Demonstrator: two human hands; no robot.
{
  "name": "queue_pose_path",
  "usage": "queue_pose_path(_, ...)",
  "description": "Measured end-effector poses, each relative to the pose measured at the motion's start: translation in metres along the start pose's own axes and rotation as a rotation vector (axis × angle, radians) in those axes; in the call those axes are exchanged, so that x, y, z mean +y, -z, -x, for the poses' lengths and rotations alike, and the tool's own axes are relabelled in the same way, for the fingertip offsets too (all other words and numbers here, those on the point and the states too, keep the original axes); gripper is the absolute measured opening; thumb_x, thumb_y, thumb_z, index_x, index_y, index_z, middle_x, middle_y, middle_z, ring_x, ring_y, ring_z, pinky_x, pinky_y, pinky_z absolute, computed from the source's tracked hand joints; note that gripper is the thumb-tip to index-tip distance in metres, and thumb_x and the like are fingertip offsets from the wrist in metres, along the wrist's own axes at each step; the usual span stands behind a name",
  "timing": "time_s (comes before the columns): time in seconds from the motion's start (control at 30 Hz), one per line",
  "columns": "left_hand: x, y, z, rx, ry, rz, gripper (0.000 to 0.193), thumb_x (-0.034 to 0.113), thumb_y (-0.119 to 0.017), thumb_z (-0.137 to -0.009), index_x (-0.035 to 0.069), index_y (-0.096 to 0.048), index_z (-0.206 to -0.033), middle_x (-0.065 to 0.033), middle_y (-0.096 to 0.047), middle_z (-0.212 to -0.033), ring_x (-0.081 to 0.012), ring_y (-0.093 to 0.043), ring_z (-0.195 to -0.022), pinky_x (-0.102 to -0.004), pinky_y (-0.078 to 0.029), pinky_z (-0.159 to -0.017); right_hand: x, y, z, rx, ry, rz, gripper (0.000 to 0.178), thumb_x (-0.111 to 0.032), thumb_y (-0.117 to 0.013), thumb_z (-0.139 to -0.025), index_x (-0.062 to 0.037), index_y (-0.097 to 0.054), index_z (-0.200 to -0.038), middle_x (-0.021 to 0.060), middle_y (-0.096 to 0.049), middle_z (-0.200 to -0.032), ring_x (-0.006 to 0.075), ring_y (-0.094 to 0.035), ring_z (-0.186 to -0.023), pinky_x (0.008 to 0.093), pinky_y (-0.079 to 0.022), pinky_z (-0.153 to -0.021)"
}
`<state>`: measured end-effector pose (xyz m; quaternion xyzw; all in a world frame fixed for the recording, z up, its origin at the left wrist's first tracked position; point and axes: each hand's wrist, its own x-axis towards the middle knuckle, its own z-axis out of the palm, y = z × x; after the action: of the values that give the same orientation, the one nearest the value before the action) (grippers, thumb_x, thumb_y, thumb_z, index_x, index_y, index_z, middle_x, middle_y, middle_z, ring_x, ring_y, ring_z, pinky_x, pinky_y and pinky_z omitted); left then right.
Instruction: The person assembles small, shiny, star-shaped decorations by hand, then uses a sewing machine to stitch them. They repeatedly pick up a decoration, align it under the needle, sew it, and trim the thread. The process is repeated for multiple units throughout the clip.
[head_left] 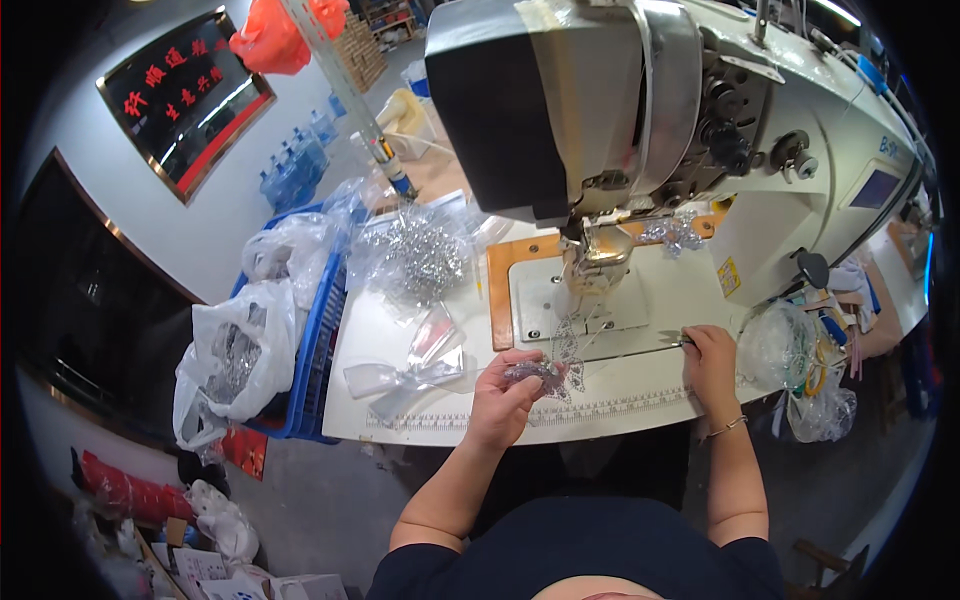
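Note:
My left hand [503, 398] is closed around a bunched, greyish-purple shiny piece [530, 374] near the table's front edge. A lacy silver-grey trim [568, 358], patterned like butterfly wings, hangs beside its fingertips, just in front of the sewing machine's needle area [592, 275]. To the right, my right hand [711, 362] rests low over the white table. Its fingers pinch a small pointed metal tool [679, 343], perhaps thread snips; the fingers hide most of it. Thin threads seem to run from the needle area toward the front.
A large sewing machine [690, 110] towers over the white table [620, 405]. Left lie a grey-white ribbon bow [400, 378] and a plastic bag of silvery pieces [415, 255]. A blue crate [318, 345] with plastic bags adjoins the table. Clear bags [780, 345] crowd the right edge.

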<state>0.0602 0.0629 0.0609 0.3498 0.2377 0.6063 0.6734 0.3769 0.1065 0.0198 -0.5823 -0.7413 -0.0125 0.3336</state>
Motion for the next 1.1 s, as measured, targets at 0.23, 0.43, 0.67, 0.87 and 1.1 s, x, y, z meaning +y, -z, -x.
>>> queue_pose_path(0.23, -0.007, 0.000, 0.019, 0.094, -0.143, -0.125, 0.030, -0.008, -0.050, -0.082, -0.001, -0.047, -0.111, -0.0191, -0.057, -0.105, -0.0279, -0.057, -0.104, -0.0400, -0.046, -0.091, -0.056, 0.001, -0.001, 0.254, -0.363, -0.542, 0.018, -0.004, -0.041, -0.091, -0.0006, -0.058, -0.096, 0.0122, -0.057, -0.082, 0.0235, -0.055, -0.081, 0.0303, -0.043, -0.072)
queue_pose_path(0.43, -0.014, -0.014, 0.029, 0.126, -0.163, -0.089, 0.029, -0.011, -0.053, -0.082, -0.003, -0.048, -0.109, -0.0155, -0.058, -0.106, -0.0190, -0.059, -0.097, -0.0298, -0.047, -0.087, -0.158, 0.002, 0.005, 0.144, 0.156, -0.500, 0.034, -0.010, -0.068, -0.075, -0.0091, -0.062, -0.108, 0.0083, -0.055, -0.084, 0.0202, -0.057, -0.065, 0.0285, -0.045, -0.053)
queue_pose_path(0.67, -0.002, -0.008, 0.039, 0.085, -0.159, -0.246, 0.025, -0.005, -0.058, -0.082, -0.002, -0.054, -0.107, -0.0118, -0.061, -0.101, -0.0149, -0.059, -0.095, -0.0261, -0.049, -0.081, -0.159, 0.000, 0.008, 0.321, 0.251, -0.671, 0.021, 0.002, -0.069, -0.069, -0.0052, -0.067, -0.088, 0.0091, -0.057, -0.076, 0.0240, -0.058, -0.068, 0.0306, -0.047, -0.060)
queue_pose_path(0.87, 0.040, 0.010, 0.032, -0.240, -1.087, -1.508, 0.034, 0.002, -0.064, -0.066, 0.000, -0.063, -0.100, -0.0111, -0.060, -0.103, -0.0304, -0.060, -0.099, -0.0347, -0.052, -0.081, -0.149, 0.065, 0.014, 0.674, 0.228, -0.582, 0.032, -0.025, -0.055, -0.089, 0.0051, -0.057, -0.101, 0.0130, -0.051, -0.092, 0.0190, -0.050, -0.075, 0.0274, -0.041, -0.066)
queue_pose_path(1.1, 0.047, 0.015, 0.049, -0.365, -1.238, -1.633, 0.027, -0.001, -0.065, -0.065, 0.001, -0.067, -0.092, -0.0071, -0.056, -0.101, -0.0273, -0.060, -0.095, -0.0343, -0.055, -0.077, -0.198, 0.046, 0.005, 0.177, 0.487, -0.242, 0.032, -0.011, -0.076, -0.063, -0.0069, -0.067, -0.094, 0.0027, -0.055, -0.076, 0.0194, -0.053, -0.062, 0.0290, -0.043, -0.052)
